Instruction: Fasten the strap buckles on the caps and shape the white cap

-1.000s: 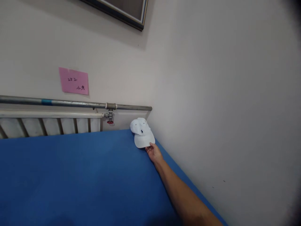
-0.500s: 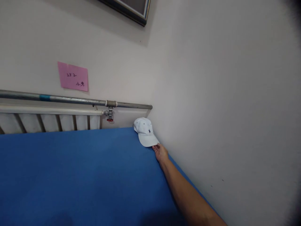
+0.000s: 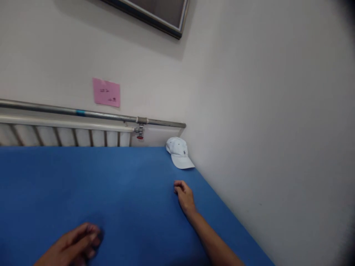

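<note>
In the head view, a white cap is sitting on a blue surface, just below the middle of the view, at the corner where two walls are meeting. Its brim is pointing toward about four o'clock, and a small dark logo is showing on its front. The right hand is hovering at about six o'clock from the cap, near the brim but apart from it. Its fingers are bending loosely, leaving a narrow gap by the thumb, and it is holding nothing visible. Its forearm is reaching in from about five o'clock.

The left hand is showing at about seven to eight o'clock from the cap, well apart from it and over the blue surface. Its fingers are curling inward, but blur is hiding whether they are closing fully or holding anything, so that cannot be told.

At about ten o'clock from the cap, a valve with a red handle is hanging below a metal pipe. Farther out, also toward ten o'clock, a pink note with blurred writing is sticking to the wall. A white radiator is standing behind the surface's far edge, toward nine o'clock. Between eleven and twelve o'clock, a dark picture frame is hanging, partly out of view.
</note>
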Tool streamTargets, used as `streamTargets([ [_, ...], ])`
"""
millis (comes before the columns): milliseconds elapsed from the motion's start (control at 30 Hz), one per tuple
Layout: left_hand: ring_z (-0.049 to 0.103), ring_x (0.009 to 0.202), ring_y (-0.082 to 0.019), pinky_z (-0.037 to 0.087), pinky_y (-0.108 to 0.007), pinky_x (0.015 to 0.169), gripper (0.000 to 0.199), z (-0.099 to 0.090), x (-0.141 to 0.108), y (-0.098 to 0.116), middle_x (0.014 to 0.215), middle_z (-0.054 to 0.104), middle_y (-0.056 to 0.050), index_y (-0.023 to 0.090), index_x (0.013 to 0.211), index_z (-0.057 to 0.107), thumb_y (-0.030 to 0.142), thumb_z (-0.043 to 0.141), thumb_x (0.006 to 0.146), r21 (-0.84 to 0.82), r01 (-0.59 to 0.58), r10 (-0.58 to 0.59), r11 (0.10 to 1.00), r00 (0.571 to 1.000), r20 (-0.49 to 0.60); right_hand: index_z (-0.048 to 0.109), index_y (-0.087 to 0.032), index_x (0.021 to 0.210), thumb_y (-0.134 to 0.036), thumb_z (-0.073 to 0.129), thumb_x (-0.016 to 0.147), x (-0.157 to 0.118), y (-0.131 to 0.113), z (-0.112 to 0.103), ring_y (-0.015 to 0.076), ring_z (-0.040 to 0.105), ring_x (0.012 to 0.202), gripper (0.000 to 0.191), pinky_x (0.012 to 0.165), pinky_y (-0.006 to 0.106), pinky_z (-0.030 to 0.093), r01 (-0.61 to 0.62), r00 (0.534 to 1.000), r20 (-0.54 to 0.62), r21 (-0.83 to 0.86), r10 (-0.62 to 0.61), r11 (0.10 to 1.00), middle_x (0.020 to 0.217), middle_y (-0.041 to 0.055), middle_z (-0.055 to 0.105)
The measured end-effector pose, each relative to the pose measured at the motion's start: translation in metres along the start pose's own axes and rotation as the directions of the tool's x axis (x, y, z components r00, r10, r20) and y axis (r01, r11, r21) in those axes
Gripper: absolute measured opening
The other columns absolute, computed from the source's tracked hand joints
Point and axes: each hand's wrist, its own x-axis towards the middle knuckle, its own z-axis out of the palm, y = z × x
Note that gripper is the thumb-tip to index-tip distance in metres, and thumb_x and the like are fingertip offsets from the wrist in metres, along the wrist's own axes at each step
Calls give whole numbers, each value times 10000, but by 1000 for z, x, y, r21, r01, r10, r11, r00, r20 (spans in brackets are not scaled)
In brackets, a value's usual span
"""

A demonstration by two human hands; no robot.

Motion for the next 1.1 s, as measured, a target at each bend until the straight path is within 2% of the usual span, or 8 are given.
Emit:
streamTargets([
  [100, 581, 537, -161, 464, -240, 447, 307, -4, -16, 26, 626, 624, -39, 160, 739, 638, 397, 775, 600, -148, -95, 70, 984, 983, -171, 678, -199, 728, -325, 603, 606, -29, -21, 17, 186, 589, 642, 190, 692, 321, 484, -29, 991, 129, -12, 31, 999, 756, 18, 674],
  [167, 584, 517, -160, 464, -248, 452, 217, -14, -22, 42, 629, 629, -63, 138, 704, 618, 282, 754, 616, -241, -203, 85, 949, 902, -424, 682, -196, 750, -365, 609, 591, -41, -33, 31, 197, 594, 647, 243, 701, 336, 478, -59, 972, 228, -14, 60, 998, 772, 32, 672],
  [300, 613, 591, -130, 499, -234, 539, 103, -63, -26, 51, 742, 645, -68, 144, 777, 599, 222, 652, 734, -227, -406, 68, 885, 595, -801, 685, -220, 728, -432, 601, 575, -59, -47, 74, 215, 622, 667, 275, 689, 342, 495, -52, 917, 384, -142, 104, 988, 886, 65, 711],
  [433, 642, 750, -130, 509, -206, 579, 105, -114, -41, 40, 886, 619, -59, 168, 871, 553, 236, 589, 799, -160, -577, -17, 801, 246, -969, 683, -234, 677, -469, 572, 547, -83, -58, 111, 221, 621, 647, 290, 674, 348, 499, -33, 878, 467, -169, 110, 985, 822, 56, 710],
  [500, 643, 809, -137, 501, -193, 571, 108, -135, -49, 35, 907, 598, -50, 178, 871, 527, 252, 576, 810, -133, -622, -79, 772, 114, -990, 681, -240, 667, -476, 567, 540, -89, -60, 121, 218, 612, 623, 291, 662, 349, 497, -13, 869, 485, -177, 98, 984, 770, 45, 704],
  [567, 647, 843, -149, 500, -187, 558, 121, -150, -54, 32, 905, 589, -49, 177, 849, 513, 278, 574, 817, -110, -649, -112, 753, 38, -993, 683, -243, 665, -481, 564, 531, -89, -60, 124, 216, 607, 613, 298, 657, 350, 497, -4, 867, 489, -176, 91, 984, 745, 42, 700],
  [967, 682, 624, -126, 525, -204, 476, 134, -179, -47, 29, 1034, 603, -105, 164, 938, 462, 283, 459, 875, -3, -681, -28, 732, -26, -999, 702, -264, 625, -465, 602, 515, -81, -52, 121, 225, 595, 585, 250, 632, 365, 515, -9, 847, 526, -127, 75, 992, 782, 76, 719],
  [1100, 702, 744, -151, 558, -227, 582, 117, -161, -45, 35, 965, 645, -74, 153, 894, 528, 247, 523, 823, 33, -697, 102, 716, 58, -993, 696, -263, 618, -432, 623, 528, -83, -51, 122, 202, 567, 553, 205, 589, 336, 497, -22, 844, 532, -88, 66, 996, 677, 48, 680],
])
